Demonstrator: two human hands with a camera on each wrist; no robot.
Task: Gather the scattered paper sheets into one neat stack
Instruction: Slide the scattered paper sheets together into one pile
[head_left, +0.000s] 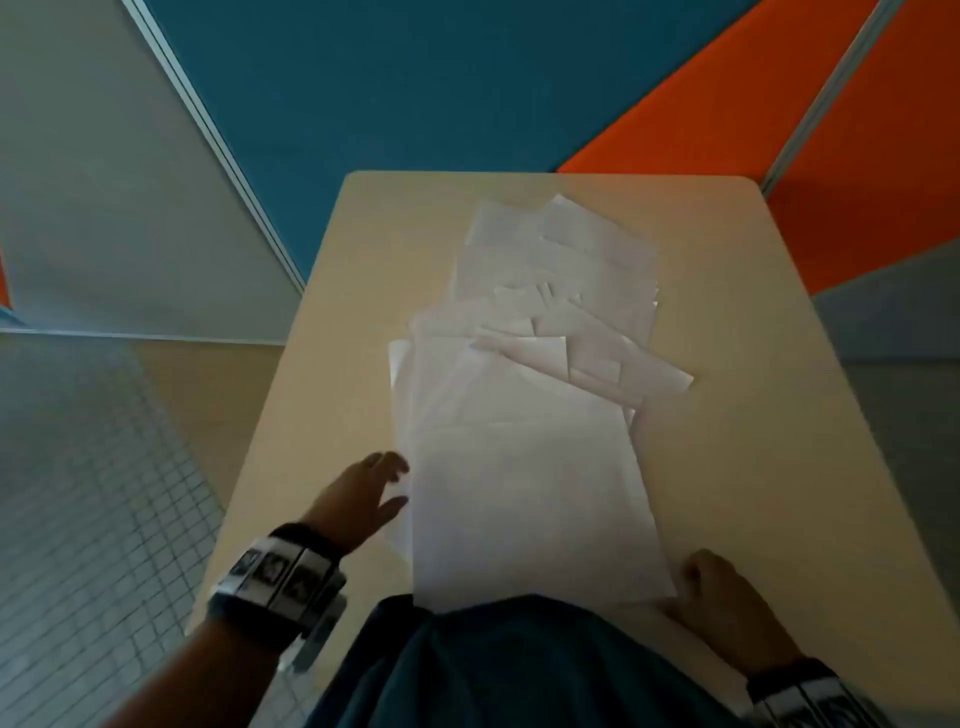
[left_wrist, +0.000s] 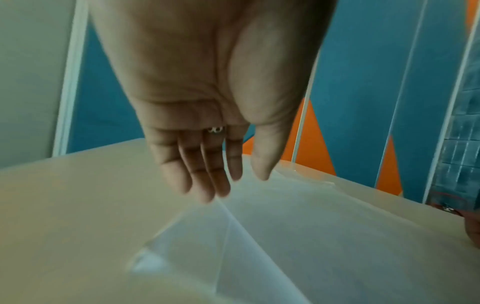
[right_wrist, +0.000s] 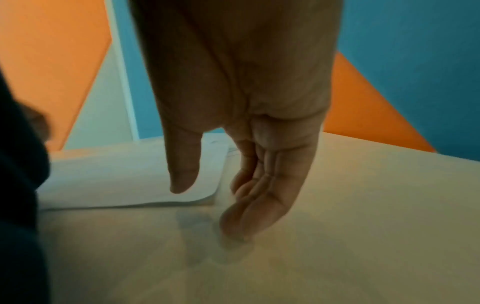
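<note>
Several white paper sheets (head_left: 524, 467) lie overlapped down the middle of a beige table (head_left: 753, 415), with a looser spread (head_left: 561, 249) fanned out at the far end. My left hand (head_left: 363, 493) is at the pile's left edge, fingers straight, tips close to the paper (left_wrist: 311, 236). In the left wrist view the left hand (left_wrist: 226, 185) hovers just above a sheet's edge. My right hand (head_left: 722, 597) rests at the pile's near right corner. In the right wrist view the right hand (right_wrist: 221, 205) has straight fingers touching the table beside the paper corner (right_wrist: 130, 181).
Blue (head_left: 415, 78) and orange (head_left: 857, 182) partition panels stand close behind the table. Tiled floor (head_left: 78, 493) lies to the left. My dark clothing (head_left: 519, 665) covers the near edge of the table and the pile's bottom.
</note>
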